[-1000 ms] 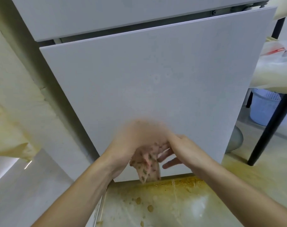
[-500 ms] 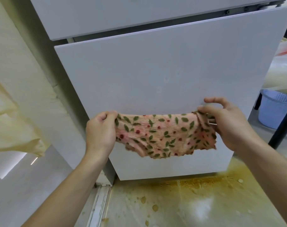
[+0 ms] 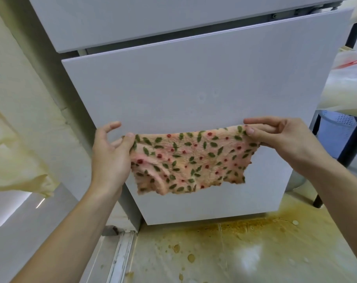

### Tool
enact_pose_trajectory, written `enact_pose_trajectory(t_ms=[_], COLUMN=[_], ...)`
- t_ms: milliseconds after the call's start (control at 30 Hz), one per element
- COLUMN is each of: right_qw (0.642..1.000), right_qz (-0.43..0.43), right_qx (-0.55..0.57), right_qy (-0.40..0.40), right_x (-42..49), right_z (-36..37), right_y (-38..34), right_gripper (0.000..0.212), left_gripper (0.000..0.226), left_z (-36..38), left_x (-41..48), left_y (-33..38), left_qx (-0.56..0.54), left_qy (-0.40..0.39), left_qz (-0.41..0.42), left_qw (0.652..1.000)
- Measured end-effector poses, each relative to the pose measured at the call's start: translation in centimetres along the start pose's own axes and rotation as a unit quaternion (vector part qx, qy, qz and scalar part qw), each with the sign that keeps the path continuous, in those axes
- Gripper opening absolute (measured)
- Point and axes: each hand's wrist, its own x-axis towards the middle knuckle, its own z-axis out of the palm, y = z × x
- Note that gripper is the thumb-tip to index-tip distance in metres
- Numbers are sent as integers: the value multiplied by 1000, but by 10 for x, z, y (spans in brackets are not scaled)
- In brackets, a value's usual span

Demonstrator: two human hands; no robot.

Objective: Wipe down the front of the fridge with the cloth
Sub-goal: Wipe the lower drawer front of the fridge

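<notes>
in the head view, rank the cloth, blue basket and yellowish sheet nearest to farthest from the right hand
1. cloth: pinched by the right hand itself.
2. blue basket: just to its right, further back.
3. yellowish sheet: far left side.

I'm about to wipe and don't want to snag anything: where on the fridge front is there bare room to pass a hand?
Bare: the lower door between its top edge and the cloth, and a strip under the cloth to the stained floor. Crowded: the middle band, where the left hand and right hand pinch the cloth's top corners, holding it spread.
</notes>
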Motion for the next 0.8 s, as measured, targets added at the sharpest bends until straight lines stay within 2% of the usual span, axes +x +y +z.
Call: enact_pose_trajectory(t_ms=[167, 233, 267, 333, 400, 467, 533, 567, 633, 700, 800], right_qw=[992, 989, 987, 980, 977, 979, 980, 980, 976, 974, 979], right_qz=[-28, -40, -53, -83, -95, -88, -85, -88, -98, -99, -72], right_qx=[-106, -116, -131, -178, -191, -179, -170, -166, -170, -176, -152], right_qy=[63, 78, 72, 36, 15, 30, 56, 70, 94, 106, 114], right_x=[2, 3, 3, 4, 5, 5, 4, 3, 1, 0, 2], right_z=[-8, -14, -17, -22, -26, -28, -24, -21, -13, -6, -2], right_y=[0, -1, -2, -3, -2, 1, 2, 2, 0, -2, -2], right_gripper=[13, 10, 8, 7, 13, 22, 30, 30, 26, 25, 22], left_gripper=[18, 38, 39, 21, 11, 13, 25, 27, 25, 25, 35], left_z=[-7, -9, -9, -8, -7, -5, -1, 2, 9, 15, 15], left_x=[5, 3, 2, 2, 0, -2, -6, -8, -10, -13, -16], left_y=[-5, -4, -5, -6, -5, -3, -2, -2, -5, -8, -9], left_qx=[28, 63, 108, 219, 271, 248, 164, 102, -36, -164, -199], left_qy=[-146, -201, -201, -160, -145, -178, -214, -223, -229, -243, -247], left_qz=[-28, -42, -31, 34, 90, 131, 155, 137, 36, -97, -196], left_qw=[989, 977, 973, 962, 947, 943, 950, 960, 972, 951, 928])
